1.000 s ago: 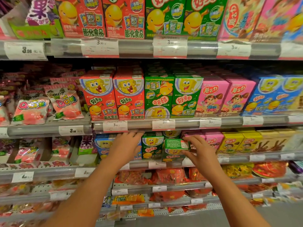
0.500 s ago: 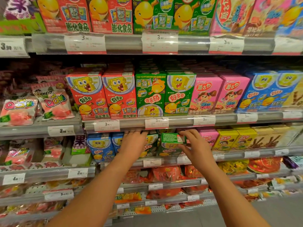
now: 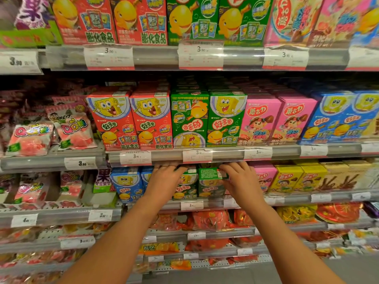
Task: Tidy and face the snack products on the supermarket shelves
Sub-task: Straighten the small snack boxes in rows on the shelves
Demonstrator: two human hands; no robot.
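Forearms reach in from below; right hand (image 3: 241,181) grips small green box (image 3: 211,173), tilted, on third shelf among green boxes (image 3: 185,187); left hand (image 3: 166,179), fingers straight, reaches under price rail (image 3: 225,155), fingertips hidden; beside: one blue box (image 3: 127,185), two yellow boxes (image 3: 299,178); above: two red, two green, two pink boxes.

The left hand (image 3: 164,179) covers most of a green box (image 3: 185,186) behind it, and its fingers (image 3: 164,166) vanish under the shelf rail (image 3: 225,155). The top row of boxes (image 3: 141,19) is cut by the upper edge. Small print on the price labels (image 3: 196,155) is too blurred to read.
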